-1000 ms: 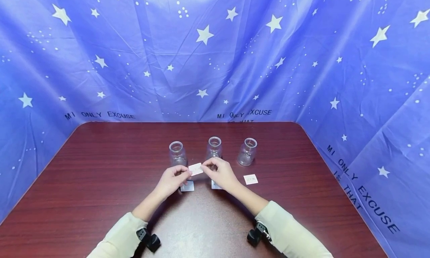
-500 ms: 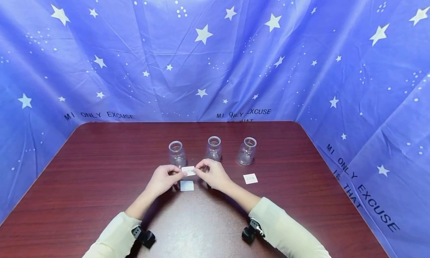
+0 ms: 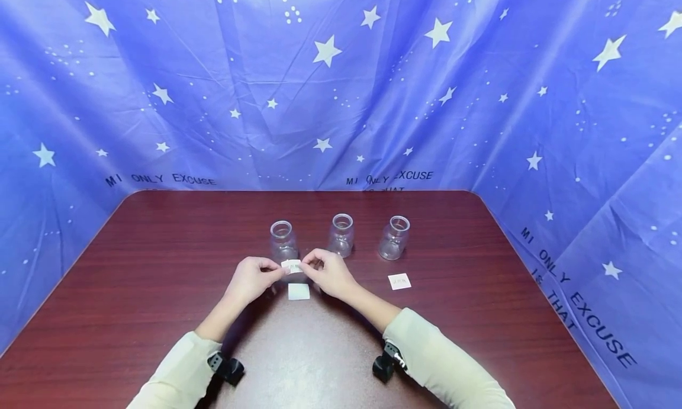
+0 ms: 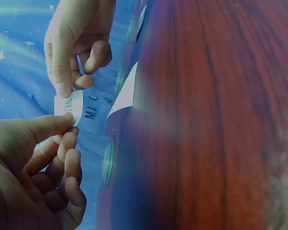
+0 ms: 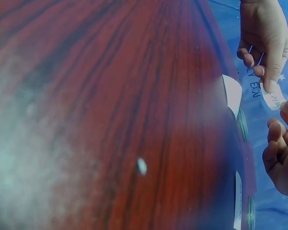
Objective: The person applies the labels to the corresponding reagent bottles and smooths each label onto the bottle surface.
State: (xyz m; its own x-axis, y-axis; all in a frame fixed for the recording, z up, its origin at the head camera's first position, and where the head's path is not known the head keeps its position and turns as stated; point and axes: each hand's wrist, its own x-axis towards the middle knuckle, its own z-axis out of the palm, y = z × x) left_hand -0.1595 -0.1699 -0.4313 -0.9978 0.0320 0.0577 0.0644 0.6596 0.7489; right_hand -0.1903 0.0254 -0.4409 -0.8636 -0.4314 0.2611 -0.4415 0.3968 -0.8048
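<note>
A small white label [image 3: 290,266] with dark writing is stretched between both hands, right in front of the left glass jar [image 3: 282,237] and overlapping its lower part in the head view. My left hand [image 3: 253,279] pinches one end with thumb and forefinger. At the other end, my right hand [image 3: 330,274] pinches it the same way. The label [image 4: 69,105] bows slightly in the left wrist view, its writing turned towards the camera. Just below the hands, a pale square of paper [image 3: 299,292] lies on the table, with a lifted, curled edge.
A middle glass jar [image 3: 342,237] and a right glass jar [image 3: 394,238] stand in a row with the left one, all without lids. Another written label [image 3: 399,281] lies before the right jar. A starry blue curtain [image 3: 319,101] surrounds the dark red table [image 3: 160,267].
Both hands have shifted left with the label, from between the left and middle jars to the front of the left jar. The label has become more level. The jars stay put.
</note>
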